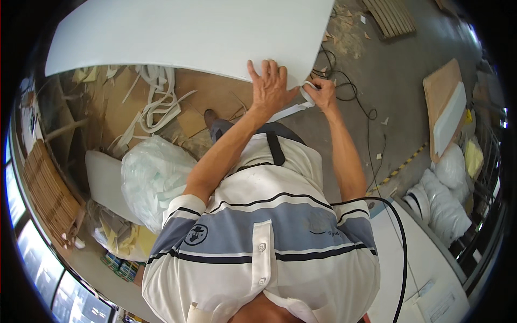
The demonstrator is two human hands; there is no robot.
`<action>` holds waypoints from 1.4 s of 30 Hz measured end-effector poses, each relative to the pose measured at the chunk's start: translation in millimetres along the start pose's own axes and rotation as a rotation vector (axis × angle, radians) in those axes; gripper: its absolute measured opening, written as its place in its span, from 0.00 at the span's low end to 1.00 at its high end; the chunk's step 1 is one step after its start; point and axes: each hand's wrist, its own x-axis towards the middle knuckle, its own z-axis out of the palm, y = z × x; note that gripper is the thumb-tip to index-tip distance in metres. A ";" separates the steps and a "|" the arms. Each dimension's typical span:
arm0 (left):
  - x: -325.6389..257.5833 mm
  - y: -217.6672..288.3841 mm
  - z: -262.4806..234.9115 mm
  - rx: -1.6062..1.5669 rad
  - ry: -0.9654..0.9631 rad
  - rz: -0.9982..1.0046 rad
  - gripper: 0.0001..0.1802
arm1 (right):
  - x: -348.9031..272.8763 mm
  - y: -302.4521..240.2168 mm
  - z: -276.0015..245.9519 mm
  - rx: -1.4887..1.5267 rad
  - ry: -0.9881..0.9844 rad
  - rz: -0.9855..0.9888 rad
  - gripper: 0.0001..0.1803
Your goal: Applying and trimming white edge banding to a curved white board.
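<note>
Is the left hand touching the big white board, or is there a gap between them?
Touching. The head view shows the left hand lying flat on the white board near its edge, fingers spread on its surface.

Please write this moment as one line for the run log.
left hand: flat on white panel edge | right hand: pinching white strip at the panel edge | floor: white offcuts, black cable

A workshop is shown: white offcut strips (156, 102) at upper left, perhaps a wooden pallet (392, 16) at the top.
</note>
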 end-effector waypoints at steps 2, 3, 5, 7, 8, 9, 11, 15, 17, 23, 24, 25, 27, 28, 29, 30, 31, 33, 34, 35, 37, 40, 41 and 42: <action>-0.8 5.3 -1.2 -0.027 0.030 -0.029 0.34 | -1.4 7.1 0.5 -0.056 0.027 -0.049 0.14; -1.4 6.1 -3.7 -0.040 0.011 -0.037 0.34 | -2.3 11.0 0.5 -0.042 0.016 -0.067 0.14; -5.8 5.0 -2.4 -0.026 -0.019 -0.003 0.34 | -6.5 15.8 -2.4 -0.044 -0.022 0.072 0.15; -13.5 -0.9 -2.9 0.005 -0.004 0.031 0.33 | -9.5 17.3 -2.0 -0.040 -0.035 0.066 0.16; -17.2 -2.7 -3.5 0.022 0.007 0.071 0.33 | -12.3 17.0 -1.8 -0.044 -0.042 0.071 0.17; -21.8 -5.3 -4.5 0.029 0.008 0.066 0.33 | -16.7 16.9 -1.5 -0.041 -0.046 0.067 0.17; -33.1 -14.1 -11.7 0.020 -0.043 0.096 0.32 | -25.7 2.1 -1.6 -0.006 -0.097 0.126 0.18; -65.6 -26.7 -29.0 0.053 -0.048 0.050 0.33 | -50.9 -19.5 -6.9 -0.195 -0.327 0.094 0.20; -83.2 -33.6 -40.8 0.012 -0.097 0.079 0.33 | -69.0 -13.5 -8.1 -0.250 -0.402 0.067 0.23; -127.7 -97.2 -62.2 -0.308 0.375 -0.676 0.52 | -107.7 1.7 -22.7 -0.281 -0.543 -0.037 0.23; -126.0 -111.5 -57.5 -0.524 0.557 -1.164 0.57 | -109.7 -0.3 -26.8 -0.256 -0.592 0.028 0.23; -120.8 -121.3 -57.3 -0.513 0.581 -1.177 0.57 | -108.6 -2.5 -29.1 -0.232 -0.638 0.090 0.23; -103.9 -139.4 -58.2 -0.940 0.587 -1.099 0.60 | -109.4 3.4 -29.9 -0.246 -0.644 0.059 0.22; -108.1 -145.7 -55.8 -0.910 0.573 -1.056 0.61 | -110.9 3.6 -31.0 -0.258 -0.640 0.051 0.22; -113.2 -150.8 -53.1 -0.902 0.592 -1.059 0.61 | -111.3 4.1 -33.0 -0.259 -0.648 0.035 0.22; -118.5 -154.6 -49.7 -0.943 0.612 -1.054 0.59 | -111.5 4.8 -34.9 -0.272 -0.669 0.045 0.22; -116.0 -154.7 -55.4 -0.990 0.625 -1.046 0.56 | -111.1 3.5 -36.1 -0.287 -0.684 0.061 0.22; -103.4 -163.7 -65.5 -1.037 0.610 -1.062 0.55 | -112.7 5.6 -35.2 -0.274 -0.661 0.011 0.21; -96.4 -170.0 -69.2 -1.088 0.589 -1.077 0.53 | -110.9 7.0 -33.8 -0.260 -0.637 -0.034 0.21; -94.2 -175.5 -62.8 -1.095 0.596 -1.089 0.53 | -111.0 14.2 -32.5 -0.272 -0.645 -0.034 0.21; -92.4 -190.1 -43.1 -1.036 0.676 -0.984 0.52 | -107.7 27.4 -30.7 -0.365 -0.635 -0.130 0.20; -95.5 -203.5 -44.6 -1.168 0.633 -0.975 0.53 | -95.3 8.5 -37.1 -0.464 -0.750 -0.010 0.22; -94.0 -207.5 -48.5 -1.147 0.594 -0.996 0.53 | -93.1 1.7 -42.5 -0.488 -0.768 -0.003 0.22; -93.6 -208.7 -47.2 -1.156 0.602 -1.020 0.53 | -92.3 -6.1 -45.0 -0.412 -0.800 0.040 0.22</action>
